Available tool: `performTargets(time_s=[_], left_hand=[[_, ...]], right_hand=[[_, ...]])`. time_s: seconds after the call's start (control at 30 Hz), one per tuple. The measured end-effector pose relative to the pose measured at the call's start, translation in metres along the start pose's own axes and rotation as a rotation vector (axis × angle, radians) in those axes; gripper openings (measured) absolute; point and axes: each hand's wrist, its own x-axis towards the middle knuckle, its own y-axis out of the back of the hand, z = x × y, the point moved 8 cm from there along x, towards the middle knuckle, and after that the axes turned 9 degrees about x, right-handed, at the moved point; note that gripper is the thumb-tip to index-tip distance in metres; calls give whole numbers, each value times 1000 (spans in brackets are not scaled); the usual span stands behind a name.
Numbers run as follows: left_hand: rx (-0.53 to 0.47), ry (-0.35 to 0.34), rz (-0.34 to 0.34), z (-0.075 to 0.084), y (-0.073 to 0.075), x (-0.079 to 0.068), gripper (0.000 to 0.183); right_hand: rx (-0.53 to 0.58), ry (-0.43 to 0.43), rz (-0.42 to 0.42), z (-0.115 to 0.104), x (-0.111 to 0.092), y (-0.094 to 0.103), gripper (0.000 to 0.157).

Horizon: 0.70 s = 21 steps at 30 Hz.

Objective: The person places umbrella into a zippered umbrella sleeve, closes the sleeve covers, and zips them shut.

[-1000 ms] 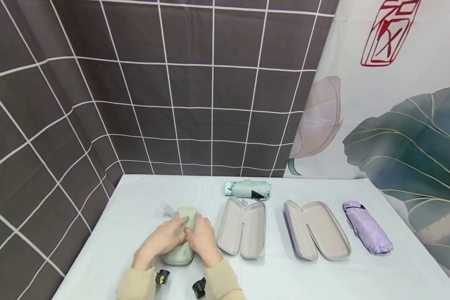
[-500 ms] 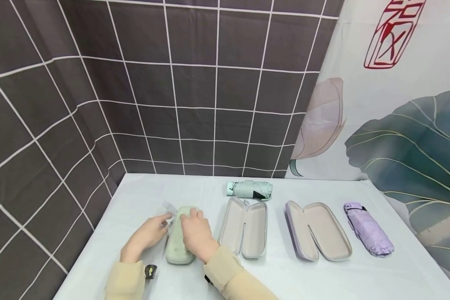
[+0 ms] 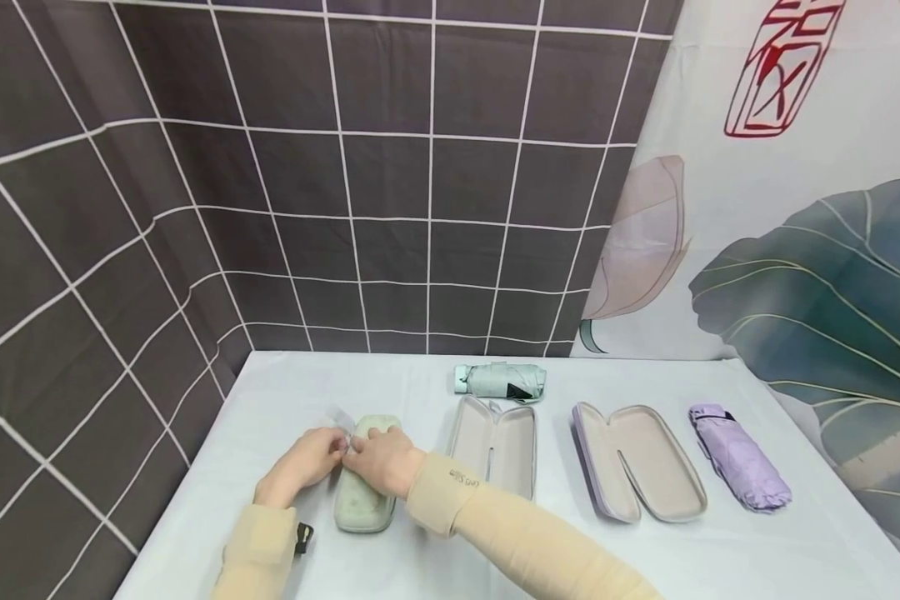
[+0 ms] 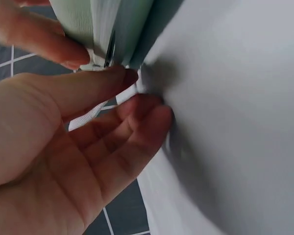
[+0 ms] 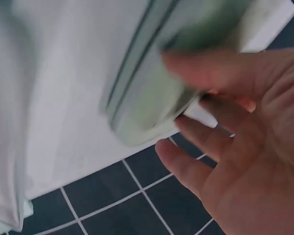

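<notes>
A closed pale green zip case (image 3: 363,507) lies lengthwise on the left side of the white table. My right hand (image 3: 382,461) rests across its upper part and grips it, the thumb along one side in the right wrist view. At the case's left edge, my left hand (image 3: 309,460) pinches with thumb and fingertips near the zip. A pale ribbed strap (image 4: 85,117) shows between that thumb and the fingers. Right-hand fingers (image 4: 44,44) touch the case just beside them. The exact pinch point is partly hidden.
An open beige-lined case (image 3: 513,450) lies right of the green one, partly behind the right sleeve (image 3: 540,525). Behind it is a folded mint umbrella (image 3: 498,381). Farther right are an open purple case (image 3: 656,462) and a folded purple umbrella (image 3: 741,458).
Both hands first lay on top of the green case. The left hand then moved off to its left edge. The right hand has since swung left across the case, close to the left fingers.
</notes>
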Motion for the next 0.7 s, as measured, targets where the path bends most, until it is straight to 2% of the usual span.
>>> performTargets(time_s=[0.07, 0.13, 0.3, 0.43, 0.47, 0.63, 0.7], left_hand=[[-8, -12, -4, -2, 0, 1, 21], [-12, -30, -6, -1, 1, 1, 22], [-30, -11, -29, -2, -1, 2, 13], [-60, 11, -31, -5, -5, 2, 7], [-66, 14, -31, -6, -6, 1, 8], [-89, 42, -51, -11, -6, -1, 10], [-116, 65, -79, -14, -8, -4, 10]], right_hand=[[-13, 2, -23, 3, 1, -1, 58], [-27, 13, -23, 7, 3, -2, 57], [-46, 38, 2, 20, 11, -2, 54], [-5, 58, 12, 23, 16, -5, 70], [7, 57, 16, 23, 16, -5, 70], [33, 17, 36, 17, 18, -1, 47], [13, 4, 38, 15, 19, -2, 38]])
